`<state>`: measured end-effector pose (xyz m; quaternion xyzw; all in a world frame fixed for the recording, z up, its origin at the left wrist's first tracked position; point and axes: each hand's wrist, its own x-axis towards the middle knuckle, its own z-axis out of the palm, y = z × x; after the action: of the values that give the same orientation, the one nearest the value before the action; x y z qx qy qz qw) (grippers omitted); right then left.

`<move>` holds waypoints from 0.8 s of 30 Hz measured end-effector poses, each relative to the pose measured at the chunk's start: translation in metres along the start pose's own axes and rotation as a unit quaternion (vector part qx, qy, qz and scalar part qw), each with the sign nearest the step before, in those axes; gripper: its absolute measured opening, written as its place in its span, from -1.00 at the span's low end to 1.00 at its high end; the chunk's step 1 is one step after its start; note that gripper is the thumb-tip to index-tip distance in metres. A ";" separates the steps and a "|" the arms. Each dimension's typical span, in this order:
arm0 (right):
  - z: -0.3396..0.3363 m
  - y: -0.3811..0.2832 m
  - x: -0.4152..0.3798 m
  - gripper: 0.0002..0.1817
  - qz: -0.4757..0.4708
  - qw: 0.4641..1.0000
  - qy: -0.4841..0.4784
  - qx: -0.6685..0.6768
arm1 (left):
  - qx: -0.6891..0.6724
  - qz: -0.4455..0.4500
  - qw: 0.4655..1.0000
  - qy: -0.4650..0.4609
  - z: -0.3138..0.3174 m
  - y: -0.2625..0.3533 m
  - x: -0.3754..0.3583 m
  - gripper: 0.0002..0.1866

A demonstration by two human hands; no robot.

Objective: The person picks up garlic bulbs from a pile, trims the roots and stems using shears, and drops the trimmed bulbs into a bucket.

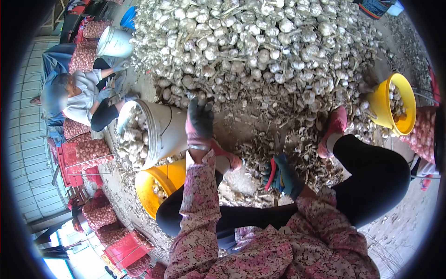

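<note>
My left hand (200,121), in a grey-green and pink glove, reaches forward beside the white bucket (169,128), near the lower edge of the large garlic heap (260,42). Its fingers look curled, but whatever is in them cannot be made out. Above my lap, my right hand (284,176) wears a dark teal glove and is closed on a red-handled tool (271,174). The tool's working end is not clear. Stems and husks (297,162) lie on the floor between my feet. Garlic heads fill the white bucket's mouth.
A yellow bucket (151,193) with some garlic stands by my left leg; another yellow bucket (411,104) stands at right. A co-worker (83,95) sits at left near a white pail (114,42). Red net sacks of garlic (100,216) line the left side.
</note>
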<state>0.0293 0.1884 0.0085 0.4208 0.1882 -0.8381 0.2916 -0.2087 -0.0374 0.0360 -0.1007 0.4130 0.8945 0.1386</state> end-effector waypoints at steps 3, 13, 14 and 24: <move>-0.004 -0.002 0.014 -0.61 0.013 0.999 0.007 0.028 | -0.002 -0.078 0.997 0.016 0.050 -0.010 0.067 -0.71; 0.011 -0.015 0.015 -0.55 -0.040 0.999 0.027 0.016 | 0.021 -0.112 0.989 0.097 0.010 -0.036 0.270 -0.76; 0.011 -0.015 0.014 -0.55 -0.042 0.999 0.026 0.013 | 0.119 -0.062 0.991 -0.014 -0.019 -0.041 0.292 -0.82; 0.002 -0.026 0.002 -0.43 -0.380 0.728 0.140 -0.554 | 0.122 0.009 0.992 0.033 0.036 -0.069 0.045 -0.86</move>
<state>0.0102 0.2067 0.0099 0.1911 0.8017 -0.5573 0.1005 -0.2304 0.0411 -0.0034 -0.1086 0.5239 0.8350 0.1281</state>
